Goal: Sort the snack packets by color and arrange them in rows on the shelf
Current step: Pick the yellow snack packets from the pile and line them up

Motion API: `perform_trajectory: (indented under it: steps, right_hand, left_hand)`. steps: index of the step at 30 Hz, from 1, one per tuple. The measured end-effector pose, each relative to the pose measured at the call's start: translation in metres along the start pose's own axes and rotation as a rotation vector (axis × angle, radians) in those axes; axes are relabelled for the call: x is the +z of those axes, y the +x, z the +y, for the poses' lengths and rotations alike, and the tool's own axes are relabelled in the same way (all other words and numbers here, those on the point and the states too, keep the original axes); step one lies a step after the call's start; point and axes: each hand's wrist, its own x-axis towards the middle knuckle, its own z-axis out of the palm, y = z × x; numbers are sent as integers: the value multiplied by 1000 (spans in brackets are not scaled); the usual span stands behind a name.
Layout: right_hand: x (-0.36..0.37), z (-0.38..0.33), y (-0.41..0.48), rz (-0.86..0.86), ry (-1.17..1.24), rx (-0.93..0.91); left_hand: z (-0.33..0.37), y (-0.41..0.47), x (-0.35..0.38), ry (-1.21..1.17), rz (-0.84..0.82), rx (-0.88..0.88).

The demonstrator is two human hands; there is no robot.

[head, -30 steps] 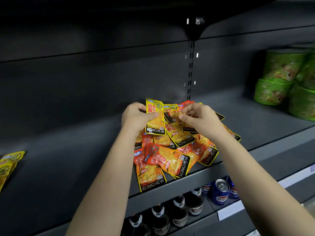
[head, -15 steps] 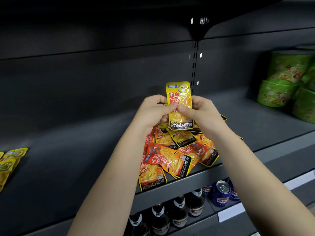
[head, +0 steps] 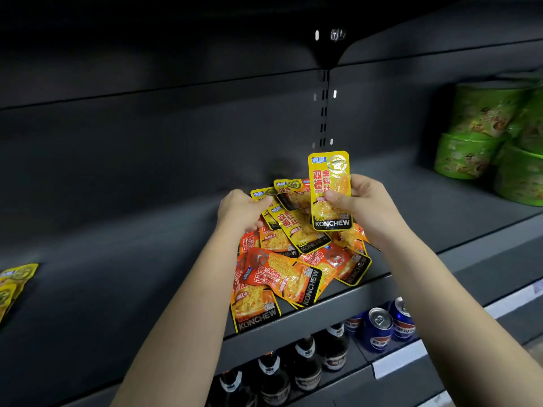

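My right hand holds one yellow snack packet upright above a mixed pile of yellow and orange-red packets on the dark shelf. My left hand is down at the pile's back left, its fingers pinching the top corner of another yellow packet that still lies in the pile. Orange-red packets fill the front of the pile and hang over the shelf's front edge. A few yellow packets lie apart at the far left of the same shelf.
Green instant-noodle bowls are stacked at the shelf's right end. On the shelf below stand dark glass bottles and blue drink cans. A slotted upright runs down the back panel.
Both hands held the yellow packet together half a second ago. The right hand now keeps it alone, shifted right, and the left hand has dropped back onto the pile.
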Motion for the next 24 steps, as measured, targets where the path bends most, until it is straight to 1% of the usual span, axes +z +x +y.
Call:
perform_trajectory:
  steps: [3,7,14,21,24]
  right_hand:
    - [-5,3,-2,4,-11,5]
    - [-8,5,-4,-5,-14,6]
    - [-6,5,-4,-24,-16,5]
    - [-4,5,-4,-32,-19,8]
    - [-3,3,-5,-32,-22,5]
  left_hand:
    - [0,3,4,0,25,-47]
    - [1,4,7,5,13,-57]
    - [-3,10,7,-249,-23,-214]
    - [-4,8,1,-347,-43,-245]
    - [-8,8,-4,-432,-50,-247]
